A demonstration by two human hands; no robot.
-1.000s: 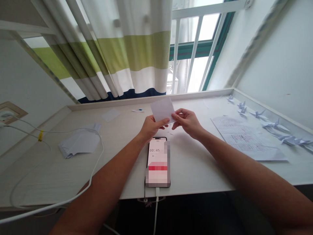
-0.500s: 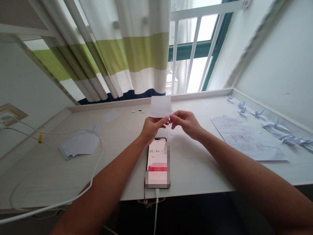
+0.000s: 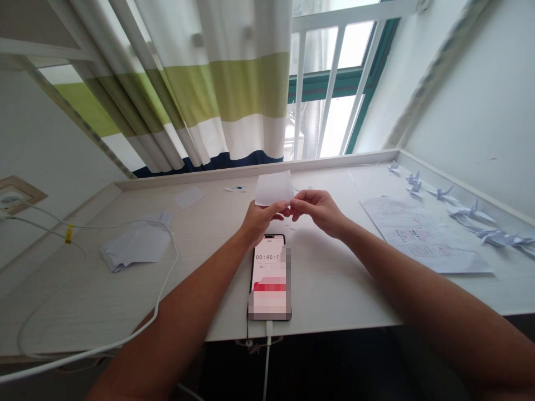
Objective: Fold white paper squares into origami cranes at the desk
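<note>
A small white sheet of paper [image 3: 273, 188] is held up above the desk, tilted away from me. My left hand [image 3: 264, 218] is closed on its lower edge, thumb lying along the front. At the paper's lower right corner my right hand [image 3: 315, 209] pinches with thumb and forefinger. Both hands' fingertips nearly meet there. Just below them a phone [image 3: 270, 301] lies on the desk with a timer reading on its screen and a white cable [image 3: 268, 351] plugged into its bottom end.
Several folded paper cranes [image 3: 472, 213] line the right side of the desk [image 3: 334, 289], beside a printed sheet [image 3: 412, 234]. Folded white papers [image 3: 137, 245] lie at left, under a looping white cable [image 3: 175, 253]. A small blue-and-white item [image 3: 238, 189] sits near the back edge.
The paper's top edge has dipped a little and the sheet leans further back. Both hands stay in almost the same place.
</note>
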